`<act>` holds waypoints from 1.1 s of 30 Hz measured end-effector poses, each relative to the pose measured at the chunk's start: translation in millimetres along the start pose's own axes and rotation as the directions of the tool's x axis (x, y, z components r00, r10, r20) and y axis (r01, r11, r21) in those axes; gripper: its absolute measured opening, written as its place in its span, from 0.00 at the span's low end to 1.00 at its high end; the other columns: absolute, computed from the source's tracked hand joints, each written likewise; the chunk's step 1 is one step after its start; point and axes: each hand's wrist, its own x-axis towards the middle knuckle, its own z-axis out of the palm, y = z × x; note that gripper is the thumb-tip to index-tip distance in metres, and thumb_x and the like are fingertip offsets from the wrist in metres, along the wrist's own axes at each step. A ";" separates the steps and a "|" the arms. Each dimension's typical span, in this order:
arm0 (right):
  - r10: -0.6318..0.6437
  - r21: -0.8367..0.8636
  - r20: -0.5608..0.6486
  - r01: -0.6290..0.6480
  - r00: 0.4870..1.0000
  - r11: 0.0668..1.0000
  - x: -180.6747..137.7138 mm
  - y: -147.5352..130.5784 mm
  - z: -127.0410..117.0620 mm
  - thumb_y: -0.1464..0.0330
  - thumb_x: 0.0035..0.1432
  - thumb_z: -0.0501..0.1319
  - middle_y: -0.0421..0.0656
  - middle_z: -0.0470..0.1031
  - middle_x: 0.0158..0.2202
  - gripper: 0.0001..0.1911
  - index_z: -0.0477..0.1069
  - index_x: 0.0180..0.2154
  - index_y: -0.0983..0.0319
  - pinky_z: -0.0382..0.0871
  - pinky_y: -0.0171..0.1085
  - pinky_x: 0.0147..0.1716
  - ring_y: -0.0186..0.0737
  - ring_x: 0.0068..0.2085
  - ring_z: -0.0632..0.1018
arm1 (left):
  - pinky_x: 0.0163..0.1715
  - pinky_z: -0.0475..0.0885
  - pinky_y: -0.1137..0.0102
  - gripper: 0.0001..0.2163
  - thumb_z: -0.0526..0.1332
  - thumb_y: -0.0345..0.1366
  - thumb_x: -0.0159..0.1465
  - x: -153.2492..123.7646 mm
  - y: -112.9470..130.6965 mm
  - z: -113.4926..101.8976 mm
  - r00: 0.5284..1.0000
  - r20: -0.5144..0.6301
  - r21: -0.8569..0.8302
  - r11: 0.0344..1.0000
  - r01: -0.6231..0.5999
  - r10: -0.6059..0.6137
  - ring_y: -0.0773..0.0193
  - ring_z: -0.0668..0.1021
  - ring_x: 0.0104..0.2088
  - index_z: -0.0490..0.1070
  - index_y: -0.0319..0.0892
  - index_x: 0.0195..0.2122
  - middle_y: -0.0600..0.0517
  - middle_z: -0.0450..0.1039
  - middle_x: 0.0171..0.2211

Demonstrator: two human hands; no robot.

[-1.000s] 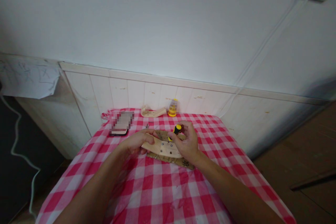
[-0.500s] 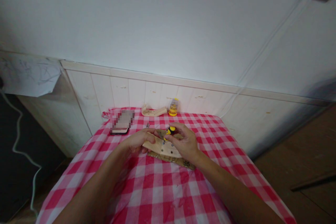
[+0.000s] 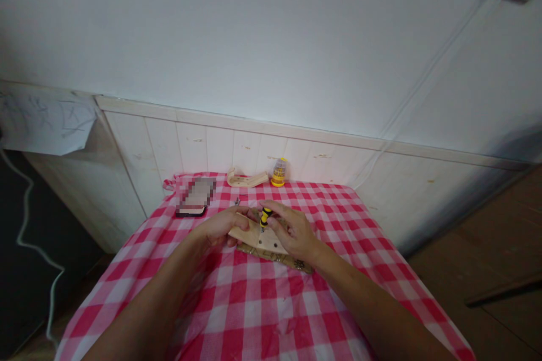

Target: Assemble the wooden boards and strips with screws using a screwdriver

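My left hand (image 3: 220, 227) grips the left end of a pale wooden piece (image 3: 257, 238) with screw holes, which lies on a darker perforated board (image 3: 288, 260). Fingers of my right hand (image 3: 292, 231) are pinched round a small yellow-and-black screwdriver (image 3: 265, 218). The screwdriver stands nearly upright with its tip down on the wooden piece. Both hands rest over the far middle of the table with the red-and-white checked cloth (image 3: 262, 304).
A phone (image 3: 195, 197) lies at the far left of the table. A curved wooden part (image 3: 247, 180) and a small yellow-capped bit holder (image 3: 279, 173) stand by the white panelled wall. Small screws (image 3: 237, 201) lie nearby. A cable hangs at the left.
My right hand has swung the screwdriver leftward from a slanted hold to nearly upright, its tip now down on the wooden piece. The left hand has kept its grip.
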 end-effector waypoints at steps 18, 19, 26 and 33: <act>0.167 0.048 -0.127 -0.162 0.978 0.986 4.2 -5.7 5.0 0.68 0.54 0.72 0.40 0.82 0.39 0.14 0.77 0.44 0.54 0.78 0.39 0.41 0.40 0.39 0.82 | 0.08 0.51 0.77 0.16 0.60 0.30 0.42 -0.7 1.2 1.1 1.000 0.002 -0.002 1.000 0.014 -0.014 0.72 0.65 0.12 0.72 0.38 0.35 0.55 0.71 0.20; 0.164 0.047 -0.126 -0.159 0.978 0.986 4.4 -5.8 5.2 0.68 0.53 0.72 0.40 0.82 0.38 0.14 0.77 0.43 0.54 0.78 0.39 0.40 0.40 0.38 0.82 | 0.08 0.50 0.77 0.16 0.61 0.30 0.42 -1.0 1.5 1.5 1.000 0.004 0.004 1.000 0.012 -0.012 0.72 0.65 0.12 0.72 0.38 0.35 0.56 0.71 0.20; 0.105 -0.001 -0.194 -0.107 0.975 0.994 -5.1 3.9 8.1 0.67 0.56 0.69 0.41 0.82 0.39 0.15 0.76 0.47 0.53 0.79 0.41 0.41 0.42 0.38 0.82 | 0.09 0.51 0.77 0.16 0.60 0.30 0.41 -3.3 3.8 5.2 1.000 0.015 -0.043 0.999 0.001 0.000 0.72 0.66 0.13 0.72 0.38 0.34 0.55 0.71 0.21; 0.149 0.069 -0.363 -0.133 0.920 0.989 -9.7 12.7 8.5 0.68 0.60 0.65 0.46 0.79 0.45 0.20 0.70 0.54 0.57 0.78 0.39 0.38 0.41 0.39 0.81 | 0.09 0.50 0.78 0.15 0.59 0.31 0.41 -4.0 3.2 0.6 0.998 -0.059 -0.016 1.000 -0.005 0.004 0.72 0.65 0.12 0.70 0.38 0.32 0.55 0.70 0.19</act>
